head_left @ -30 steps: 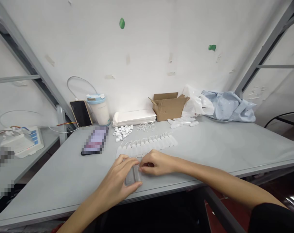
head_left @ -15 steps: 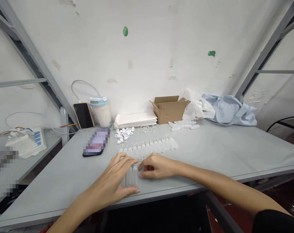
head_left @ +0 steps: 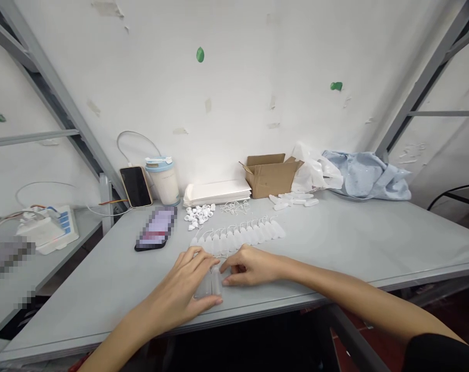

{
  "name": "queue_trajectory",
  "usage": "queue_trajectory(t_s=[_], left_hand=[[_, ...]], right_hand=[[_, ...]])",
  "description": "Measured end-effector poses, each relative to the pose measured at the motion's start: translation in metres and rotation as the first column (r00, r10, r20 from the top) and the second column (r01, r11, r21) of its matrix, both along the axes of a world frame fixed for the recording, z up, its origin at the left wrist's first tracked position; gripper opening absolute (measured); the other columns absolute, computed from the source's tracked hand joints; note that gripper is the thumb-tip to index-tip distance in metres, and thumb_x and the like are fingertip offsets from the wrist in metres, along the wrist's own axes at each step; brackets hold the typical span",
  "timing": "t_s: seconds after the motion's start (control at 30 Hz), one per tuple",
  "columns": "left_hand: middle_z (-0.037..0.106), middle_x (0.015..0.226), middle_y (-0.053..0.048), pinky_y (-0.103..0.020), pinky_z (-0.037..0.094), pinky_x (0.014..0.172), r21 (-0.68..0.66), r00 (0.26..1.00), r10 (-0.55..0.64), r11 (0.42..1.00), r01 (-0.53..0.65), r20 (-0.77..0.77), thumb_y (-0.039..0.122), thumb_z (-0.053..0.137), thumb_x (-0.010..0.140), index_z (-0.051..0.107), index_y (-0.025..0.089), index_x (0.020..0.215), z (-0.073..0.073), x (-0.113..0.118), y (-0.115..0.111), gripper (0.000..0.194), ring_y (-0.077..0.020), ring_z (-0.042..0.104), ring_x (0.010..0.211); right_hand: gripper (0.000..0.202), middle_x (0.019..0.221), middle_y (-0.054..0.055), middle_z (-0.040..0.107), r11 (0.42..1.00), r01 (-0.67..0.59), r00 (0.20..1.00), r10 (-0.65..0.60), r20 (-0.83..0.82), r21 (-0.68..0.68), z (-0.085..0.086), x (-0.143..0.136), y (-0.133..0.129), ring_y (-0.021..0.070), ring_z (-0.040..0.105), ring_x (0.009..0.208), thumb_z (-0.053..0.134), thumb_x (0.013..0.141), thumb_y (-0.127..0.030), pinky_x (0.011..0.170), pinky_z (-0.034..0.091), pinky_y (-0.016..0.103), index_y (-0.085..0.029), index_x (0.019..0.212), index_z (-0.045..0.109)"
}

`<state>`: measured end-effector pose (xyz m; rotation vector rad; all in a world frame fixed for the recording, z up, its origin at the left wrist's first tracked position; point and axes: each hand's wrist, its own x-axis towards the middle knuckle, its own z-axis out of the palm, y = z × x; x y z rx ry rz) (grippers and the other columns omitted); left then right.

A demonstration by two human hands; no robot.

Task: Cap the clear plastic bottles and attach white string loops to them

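Near the table's front edge, several clear plastic tubes (head_left: 216, 281) lie side by side. My left hand (head_left: 191, 284) rests around them, thumb at their lower end and fingers over their upper end, spread apart. Just right of the tubes is my right hand (head_left: 247, 266), its fingers curled and thumb close to the index finger; whether anything is between them is too small to tell. Beyond both hands runs a row of translucent tubes with thin white strings (head_left: 238, 237). White caps (head_left: 199, 215) lie in a loose pile behind the row, beside a heap of white strings (head_left: 235, 207).
At the back stand a phone (head_left: 136, 187), a lidded cup (head_left: 163, 181), a white paper stack (head_left: 217, 191), an open cardboard box (head_left: 272, 178), a plastic bag (head_left: 314, 170) and blue cloth (head_left: 368, 175). Another phone (head_left: 157, 227) lies at left; loose tubes (head_left: 294, 199) lie before the box.
The tubes under my left hand have shifted slightly and tilt a little, and its fingers sit nearer the thumb side. My right hand has barely moved. The view has shifted slightly.
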<state>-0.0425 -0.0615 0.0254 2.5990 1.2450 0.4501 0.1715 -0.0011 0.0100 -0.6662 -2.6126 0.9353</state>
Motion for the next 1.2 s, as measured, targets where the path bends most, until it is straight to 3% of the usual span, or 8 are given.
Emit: queue_trajectory(t_s=[0.13, 0.27, 0.4, 0.47, 0.57, 0.73, 0.97, 1.2], left_hand=[[0.058, 0.112, -0.006, -0.040, 0.042, 0.091, 0.033, 0.998, 0.027, 0.999, -0.028, 0.052, 0.043, 0.052, 0.086, 0.054, 0.025, 0.116, 0.007, 0.005, 0.008, 0.036, -0.0257, 0.044, 0.110], [0.061, 0.106, -0.007, -0.042, 0.039, 0.093, 0.102, 0.987, 0.078, 0.990, -0.092, 0.140, 0.040, 0.044, 0.089, 0.059, 0.021, 0.107, 0.016, 0.015, 0.042, 0.030, -0.0254, 0.046, 0.107], [0.065, 0.104, -0.008, -0.042, 0.042, 0.090, 0.098, 0.966, 0.205, 0.970, -0.221, 0.155, 0.038, 0.047, 0.085, 0.062, 0.017, 0.099, 0.016, 0.021, 0.098, 0.030, -0.0271, 0.049, 0.107], [0.067, 0.101, -0.009, -0.041, 0.042, 0.088, 0.081, 0.952, 0.289, 0.951, -0.297, 0.098, 0.033, 0.046, 0.083, 0.064, 0.016, 0.095, 0.013, 0.023, 0.124, 0.028, -0.0279, 0.052, 0.104], [0.069, 0.099, -0.007, -0.038, 0.041, 0.090, 0.131, 0.969, 0.247, 0.960, -0.247, 0.015, 0.024, 0.048, 0.079, 0.066, 0.016, 0.092, 0.009, 0.028, 0.152, 0.024, -0.0258, 0.057, 0.098], [0.069, 0.089, -0.007, -0.038, 0.041, 0.086, 0.187, 0.989, 0.110, 0.978, -0.090, -0.099, 0.015, 0.051, 0.075, 0.069, 0.019, 0.099, 0.002, 0.045, 0.178, 0.031, -0.0257, 0.054, 0.094], [0.066, 0.083, -0.009, -0.039, 0.041, 0.084, 0.140, 0.998, 0.066, 0.988, -0.067, 0.016, 0.016, 0.059, 0.070, 0.074, 0.021, 0.081, -0.010, 0.055, 0.196, 0.020, -0.0281, 0.049, 0.094], [0.071, 0.082, -0.006, -0.032, 0.046, 0.077, 0.006, 0.963, 0.139, 0.990, -0.144, 0.231, 0.027, 0.052, 0.076, 0.071, 0.016, 0.081, 0.003, 0.050, 0.183, 0.023, -0.0205, 0.061, 0.079]], right_hand=[[0.025, 0.055, 0.000, 0.060, 1.000, -0.011, 1.000, 0.011, -0.024, -0.001, 0.001, 0.001, 0.001, 0.0085, 0.051, 0.049, 0.061, 0.081, -0.028, 0.054, 0.040, 0.019, -0.010, 0.095, 0.071], [0.023, 0.050, 0.000, 0.059, 0.999, -0.025, 0.993, 0.021, -0.119, -0.030, 0.008, 0.008, 0.008, 0.0075, 0.050, 0.046, 0.054, 0.085, -0.025, 0.054, 0.041, 0.018, -0.009, 0.083, 0.071], [0.026, 0.053, 0.000, 0.061, 0.977, 0.209, 0.948, -0.193, -0.253, 0.037, 0.016, 0.025, 0.031, 0.0066, 0.046, 0.045, 0.052, 0.087, -0.027, 0.049, 0.037, 0.018, -0.011, 0.077, 0.069], [0.027, 0.052, 0.000, 0.060, 0.925, 0.371, 0.898, -0.334, -0.286, 0.082, 0.018, 0.038, 0.047, 0.0066, 0.045, 0.043, 0.051, 0.087, -0.028, 0.049, 0.036, 0.018, -0.012, 0.075, 0.067], [0.027, 0.053, 0.000, 0.061, 0.780, 0.574, 0.812, -0.505, -0.293, 0.248, 0.017, 0.061, 0.075, 0.0080, 0.047, 0.045, 0.049, 0.087, -0.025, 0.052, 0.036, 0.020, -0.013, 0.069, 0.065], [0.018, 0.079, 0.007, 0.069, 0.585, 0.657, 0.704, -0.702, -0.109, 0.474, 0.009, 0.098, 0.111, 0.0152, 0.060, 0.071, 0.050, 0.083, -0.012, 0.066, 0.040, 0.023, -0.014, 0.082, 0.067], [0.023, 0.098, 0.008, 0.067, 0.624, 0.613, 0.714, -0.700, -0.002, 0.484, 0.000, 0.113, 0.127, 0.0152, 0.061, 0.082, 0.055, 0.076, -0.006, 0.076, 0.042, 0.022, -0.014, 0.094, 0.068], [0.035, 0.098, 0.011, 0.067, 0.633, 0.597, 0.679, -0.726, 0.109, 0.493, 0.008, 0.129, 0.127, 0.0203, 0.060, 0.093, 0.050, 0.071, 0.001, 0.076, 0.041, 0.025, -0.012, 0.099, 0.067]])
